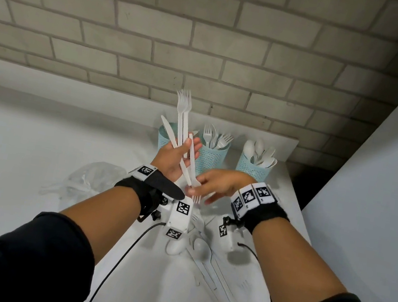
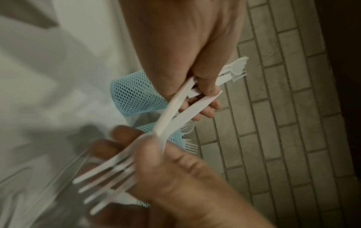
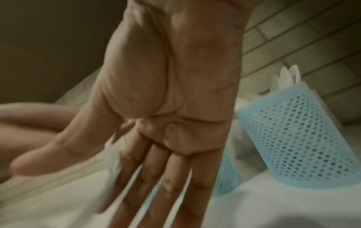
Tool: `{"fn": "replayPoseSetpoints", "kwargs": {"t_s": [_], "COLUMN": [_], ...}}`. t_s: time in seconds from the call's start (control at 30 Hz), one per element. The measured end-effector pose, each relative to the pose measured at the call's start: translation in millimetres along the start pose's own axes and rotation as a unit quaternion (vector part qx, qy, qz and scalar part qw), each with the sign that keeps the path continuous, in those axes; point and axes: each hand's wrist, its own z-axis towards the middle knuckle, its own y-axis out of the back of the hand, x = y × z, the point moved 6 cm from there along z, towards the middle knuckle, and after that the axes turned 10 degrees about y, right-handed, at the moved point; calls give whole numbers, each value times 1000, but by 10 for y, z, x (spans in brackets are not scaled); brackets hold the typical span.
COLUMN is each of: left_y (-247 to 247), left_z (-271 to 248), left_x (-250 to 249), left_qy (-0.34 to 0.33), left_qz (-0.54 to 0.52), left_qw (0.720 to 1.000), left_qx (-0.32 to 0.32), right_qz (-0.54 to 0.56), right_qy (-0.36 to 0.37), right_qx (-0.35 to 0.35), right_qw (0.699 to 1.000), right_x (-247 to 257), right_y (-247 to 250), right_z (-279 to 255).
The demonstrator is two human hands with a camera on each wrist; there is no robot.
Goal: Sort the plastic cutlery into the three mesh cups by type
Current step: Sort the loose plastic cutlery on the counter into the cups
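Note:
My left hand [image 1: 175,157] is raised before the cups and grips a bundle of white plastic cutlery. Two forks [image 1: 183,111] and a knife [image 1: 167,128] point up from it. A third fork [image 1: 192,161] hangs tines-down from the same hand. My right hand [image 1: 201,191] pinches that fork's head [image 2: 109,177] between thumb and fingers. Three pale blue mesh cups stand at the back. The left cup [image 1: 162,134] is partly hidden by my left hand, the middle cup [image 1: 211,157] holds forks, and the right cup [image 1: 252,169] holds spoons.
A pile of loose cutlery [image 1: 201,254] lies on the white table between my forearms. A crumpled clear plastic bag [image 1: 93,178] sits to the left. A brick wall [image 1: 212,34] stands behind the cups and a white panel [image 1: 387,169] to the right, past the table's right edge.

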Motion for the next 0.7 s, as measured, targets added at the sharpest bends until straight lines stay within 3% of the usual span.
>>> {"fn": "replayPoseSetpoints", "kwargs": {"t_s": [0.13,0.27,0.4,0.53,0.6,0.7], "left_y": [84,177,212,141,92,73], "left_z": [-19,-52,-41,-105,-145,-186], "left_x": [-24,-98,-43,120,197,290], "left_qy": [-15,-21,39,122,147,191], "left_qz": [-11,15,49,143,179,186], "left_qw": [999,999,998,982,972,962], "left_qx": [-26,-40,-29,17,40,52], "right_qz": [130,251,370,467,465,424], "right_qy": [11,37,87,122,119,97], "right_qx": [-38,-197,-343,-388,-392,-397], "right_qw": [991,947,859,786,785,808], "right_x": [-160,-366,-474,-308,-164,21], "right_y": [-67,222,490,552,541,525], "right_z": [22,-124,-225,-190,-148,-100]}}
